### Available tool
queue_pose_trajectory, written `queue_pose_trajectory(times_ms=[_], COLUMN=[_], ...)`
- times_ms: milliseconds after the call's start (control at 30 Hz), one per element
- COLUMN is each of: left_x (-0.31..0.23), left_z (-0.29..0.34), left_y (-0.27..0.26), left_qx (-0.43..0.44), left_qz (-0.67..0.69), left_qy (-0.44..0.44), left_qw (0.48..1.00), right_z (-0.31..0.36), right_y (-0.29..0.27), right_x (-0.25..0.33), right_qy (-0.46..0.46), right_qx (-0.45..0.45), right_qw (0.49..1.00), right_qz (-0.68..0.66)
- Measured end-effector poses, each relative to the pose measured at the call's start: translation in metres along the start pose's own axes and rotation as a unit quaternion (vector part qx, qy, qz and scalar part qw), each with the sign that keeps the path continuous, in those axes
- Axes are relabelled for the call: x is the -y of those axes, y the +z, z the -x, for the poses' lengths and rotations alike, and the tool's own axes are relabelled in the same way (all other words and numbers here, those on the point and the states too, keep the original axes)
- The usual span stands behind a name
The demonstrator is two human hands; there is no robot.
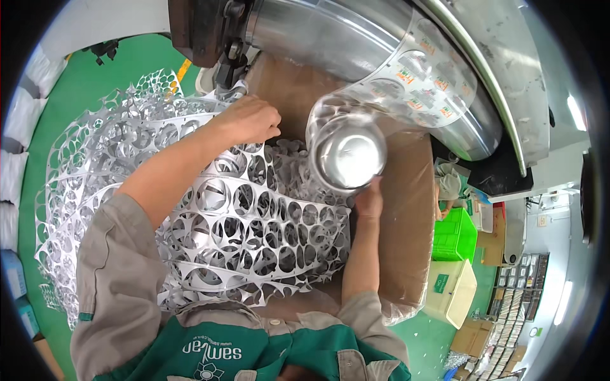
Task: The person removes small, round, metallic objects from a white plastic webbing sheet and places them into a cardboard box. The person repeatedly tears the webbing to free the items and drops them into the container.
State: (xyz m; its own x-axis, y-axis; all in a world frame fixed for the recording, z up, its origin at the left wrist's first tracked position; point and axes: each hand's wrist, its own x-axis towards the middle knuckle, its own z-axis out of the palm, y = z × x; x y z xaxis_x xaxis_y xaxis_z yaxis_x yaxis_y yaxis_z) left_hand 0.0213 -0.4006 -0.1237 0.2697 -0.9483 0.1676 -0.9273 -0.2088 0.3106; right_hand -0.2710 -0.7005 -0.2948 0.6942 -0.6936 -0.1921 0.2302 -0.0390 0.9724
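My left hand [251, 119] is closed at the top edge of a silvery sheet punched with rows of round holes [254, 219]; a strip of it hangs just below the fingers. The sheet lies over a large tangled heap of the same punched scrap [95, 165]. My right hand [368, 198] grips the lower rim of a shiny round metal piece [351, 153], dish-like and bright in the middle. Part of the right fingers is hidden behind that piece. Both hands are over a large cardboard box [400, 235] lined with clear plastic.
Above the box, printed film [413, 79] with round outlines runs over a metal roller [330, 32]. A dark machine bracket [200, 32] is at upper left. At right stand a green crate [454, 233] and a cream bin [452, 295]; another person [448, 184] is beyond. White sacks [22, 117] line the left.
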Motion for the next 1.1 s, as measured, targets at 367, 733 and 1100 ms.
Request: queue_pose_trajectory(times_ms=[367,733,1100], left_x=[-0.003,0.002,0.009], left_z=[0.005,-0.003,-0.011], left_y=[-0.009,-0.002,0.018], left_qx=[0.01,0.005,-0.027], left_qz=[-0.008,-0.017,-0.057], left_qy=[-0.04,0.008,-0.011], left_qw=[0.999,1.0,0.998], right_z=[0.044,0.047,-0.024], right_y=[-0.048,-0.059,-0.092], right_x=[0.085,0.153,0.019], right_qy=[-0.196,-0.22,-0.447], right_qx=[0.128,0.081,-0.06], right_qw=[0.535,0.561,0.403], right_qz=[-0.812,-0.794,-0.796])
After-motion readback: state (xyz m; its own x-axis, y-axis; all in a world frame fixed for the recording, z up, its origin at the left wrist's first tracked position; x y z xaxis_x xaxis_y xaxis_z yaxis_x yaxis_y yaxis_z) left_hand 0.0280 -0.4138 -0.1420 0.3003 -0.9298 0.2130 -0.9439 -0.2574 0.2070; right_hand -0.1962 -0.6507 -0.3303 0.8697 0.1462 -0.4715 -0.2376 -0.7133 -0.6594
